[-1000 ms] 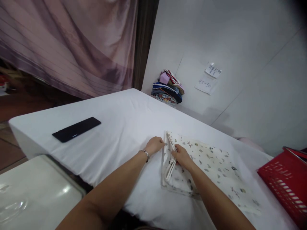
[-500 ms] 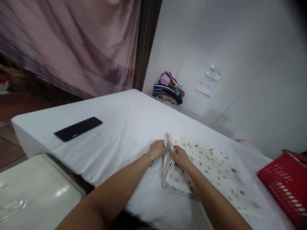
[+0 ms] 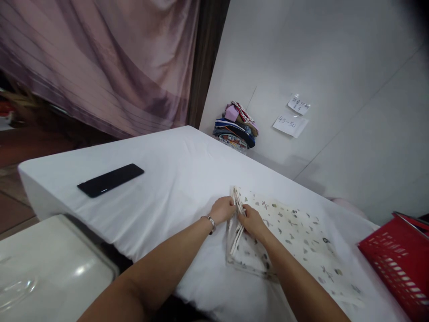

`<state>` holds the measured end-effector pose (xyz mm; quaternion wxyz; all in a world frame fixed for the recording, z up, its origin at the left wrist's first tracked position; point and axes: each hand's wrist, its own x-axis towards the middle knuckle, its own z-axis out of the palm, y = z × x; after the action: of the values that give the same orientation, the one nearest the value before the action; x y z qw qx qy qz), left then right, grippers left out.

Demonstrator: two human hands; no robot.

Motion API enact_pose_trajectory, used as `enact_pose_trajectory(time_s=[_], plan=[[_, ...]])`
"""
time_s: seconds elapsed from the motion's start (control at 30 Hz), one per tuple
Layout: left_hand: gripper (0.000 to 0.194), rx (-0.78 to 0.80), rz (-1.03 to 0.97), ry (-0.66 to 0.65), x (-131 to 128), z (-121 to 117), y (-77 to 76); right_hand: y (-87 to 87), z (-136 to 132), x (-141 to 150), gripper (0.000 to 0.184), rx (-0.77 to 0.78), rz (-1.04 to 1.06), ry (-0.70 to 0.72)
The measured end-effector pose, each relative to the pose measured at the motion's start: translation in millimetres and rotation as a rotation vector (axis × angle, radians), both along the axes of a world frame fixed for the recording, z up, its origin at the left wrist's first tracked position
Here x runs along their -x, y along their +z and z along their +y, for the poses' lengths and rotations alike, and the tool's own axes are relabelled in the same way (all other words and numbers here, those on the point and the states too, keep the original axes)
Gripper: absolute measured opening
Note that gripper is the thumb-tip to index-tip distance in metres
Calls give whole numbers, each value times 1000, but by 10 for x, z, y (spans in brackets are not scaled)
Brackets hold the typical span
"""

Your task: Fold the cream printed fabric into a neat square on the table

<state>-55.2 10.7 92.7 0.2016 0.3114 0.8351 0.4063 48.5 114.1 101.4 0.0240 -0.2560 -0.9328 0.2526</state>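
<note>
A white cloth with small grey and brown prints lies flat on the white-covered table. Its left edge is gathered into a narrow folded band. My left hand, a bracelet on its wrist, presses against that band from the left with its fingers closed on it. My right hand pinches the same band from the right. Both forearms reach in from the bottom of the view.
A black phone lies on the table's left part. A pile of folded coloured clothes sits at the far corner by the wall. A red plastic basket stands at the right. Paper notes hang on the wall.
My left hand has slid right, up against the folded edge, meeting my right hand there. The view has shifted slightly.
</note>
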Motion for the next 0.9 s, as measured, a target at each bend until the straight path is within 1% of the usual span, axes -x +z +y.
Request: enact_pose_trajectory(time_s=[0.17, 0.27, 0.37, 0.47, 0.57, 0.67, 0.73, 0.77, 0.9], plan=[[9, -49, -236, -37, -3, 46, -38, 28, -14, 1, 25, -4, -26, 11], [10, -85, -350, -44, -14, 66, -38, 31, -14, -1, 27, 30, -27, 17], [10, -113, -416, -62, -24, 67, -6, 45, -19, -6, 26, 128, -53, 0], [11, -119, -436, -83, -33, 50, 43, 84, -35, -11, 27, 240, -91, -26], [14, -110, -407, -105, -24, 23, 83, 124, -49, -5, 31, 242, -109, -44], [20, -74, -324, -111, 29, -5, 82, 141, -46, 13, 24, 156, -118, -48], [20, -29, -229, -82, 84, -24, 58, 137, -31, 25, 16, 84, -109, -48], [19, -4, -171, -57, 109, -33, 41, 130, -21, 29, 14, 73, -109, -48], [17, 77, 50, 20, 143, -52, -29, 107, 20, 44, 17, 127, -113, -59]])
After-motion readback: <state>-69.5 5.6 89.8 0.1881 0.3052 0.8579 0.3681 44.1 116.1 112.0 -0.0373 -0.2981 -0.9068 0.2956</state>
